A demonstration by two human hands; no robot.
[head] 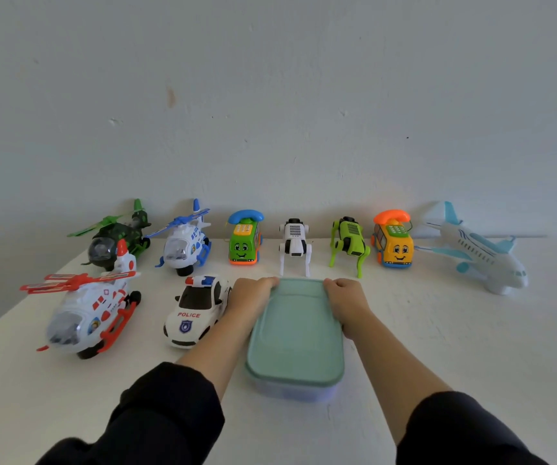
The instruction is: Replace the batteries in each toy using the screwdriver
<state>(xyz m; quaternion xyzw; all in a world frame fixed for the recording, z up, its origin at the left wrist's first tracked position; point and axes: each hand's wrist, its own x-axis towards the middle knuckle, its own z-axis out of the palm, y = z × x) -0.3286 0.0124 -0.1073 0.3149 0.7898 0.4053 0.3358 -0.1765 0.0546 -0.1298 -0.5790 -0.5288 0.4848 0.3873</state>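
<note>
A clear plastic box with a green lid [295,333] lies on the white table in front of me. My left hand [252,297] grips the lid's far left corner and my right hand [349,300] grips its far right corner. Several toys stand around it: a red and white helicopter [85,310], a police car [200,310], a green helicopter [116,236], a blue and white helicopter [186,241], a green phone car [245,241], a white robot dog [294,245], a green robot dog [349,243], an orange phone car [393,241] and a white airplane [482,253]. No screwdriver or batteries show.
The white table [438,347] ends at a pale wall [270,95] right behind the toy row. Its left edge runs diagonally past the red helicopter. Bare tabletop lies to the right of the box and near me.
</note>
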